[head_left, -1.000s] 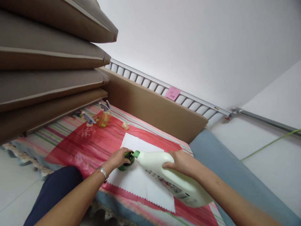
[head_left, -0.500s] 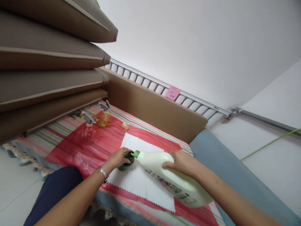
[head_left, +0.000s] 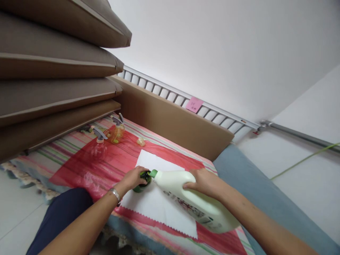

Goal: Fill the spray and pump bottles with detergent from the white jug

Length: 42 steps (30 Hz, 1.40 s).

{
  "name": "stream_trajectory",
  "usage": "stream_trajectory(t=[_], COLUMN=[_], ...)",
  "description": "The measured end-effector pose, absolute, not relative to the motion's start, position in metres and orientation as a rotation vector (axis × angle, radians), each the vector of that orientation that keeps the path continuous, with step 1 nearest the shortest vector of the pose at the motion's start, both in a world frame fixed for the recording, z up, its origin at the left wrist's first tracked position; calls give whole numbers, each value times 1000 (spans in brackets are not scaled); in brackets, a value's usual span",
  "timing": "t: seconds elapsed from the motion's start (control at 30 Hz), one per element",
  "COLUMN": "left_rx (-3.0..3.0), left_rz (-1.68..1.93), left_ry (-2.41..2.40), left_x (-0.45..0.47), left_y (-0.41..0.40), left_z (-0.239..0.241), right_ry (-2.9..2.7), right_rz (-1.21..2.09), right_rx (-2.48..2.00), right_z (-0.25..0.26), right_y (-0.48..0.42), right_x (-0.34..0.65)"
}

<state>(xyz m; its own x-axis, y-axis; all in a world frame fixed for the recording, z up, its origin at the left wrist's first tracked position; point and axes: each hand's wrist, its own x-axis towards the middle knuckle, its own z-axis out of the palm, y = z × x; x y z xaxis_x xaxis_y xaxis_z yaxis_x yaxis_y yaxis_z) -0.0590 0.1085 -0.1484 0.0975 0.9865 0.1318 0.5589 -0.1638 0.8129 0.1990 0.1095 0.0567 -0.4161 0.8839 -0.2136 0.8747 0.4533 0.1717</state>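
Pink note point(head_left: 194, 105) on the radiator point(head_left: 164, 92): handwritten, upper line looks like "311", lower line too small to read. Large pale green bottle point(head_left: 174, 180): dark label lettering and a printed picture, angled away; brand not legible. Small dark green container point(head_left: 140, 189): mostly covered by fingers, contents hidden; it is on the white cloth point(head_left: 163, 209), near its left edge. Left hand point(head_left: 136, 177) closed around the container's upper part, forearm entering from lower left, bracelet point(head_left: 115, 194) at the wrist. Right hand point(head_left: 203, 182) gripping the bottle by its handle, thumb on the near side, forearm from lower right. Bottle tipped over, green spout at the container's mouth; contact or gap cannot be told, nor whether liquid is flowing. Two clear spray bottles, nearer one point(head_left: 98, 150), well apart to the left; objects behind them indistinct. Cushion stack point(head_left: 58, 67) cut off at left.
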Motion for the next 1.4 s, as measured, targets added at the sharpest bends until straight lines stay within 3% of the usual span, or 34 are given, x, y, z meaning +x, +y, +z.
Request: stream_trajectory(t=[1.4], left_rx=[1859], left_rz=[851], left_ry=[1552], left_x=[-53], left_y=[106], left_z=[-137], right_ry=[2440], right_rz=[11], right_rx=[1486], right_z=[57], right_y=[111], right_x=[207])
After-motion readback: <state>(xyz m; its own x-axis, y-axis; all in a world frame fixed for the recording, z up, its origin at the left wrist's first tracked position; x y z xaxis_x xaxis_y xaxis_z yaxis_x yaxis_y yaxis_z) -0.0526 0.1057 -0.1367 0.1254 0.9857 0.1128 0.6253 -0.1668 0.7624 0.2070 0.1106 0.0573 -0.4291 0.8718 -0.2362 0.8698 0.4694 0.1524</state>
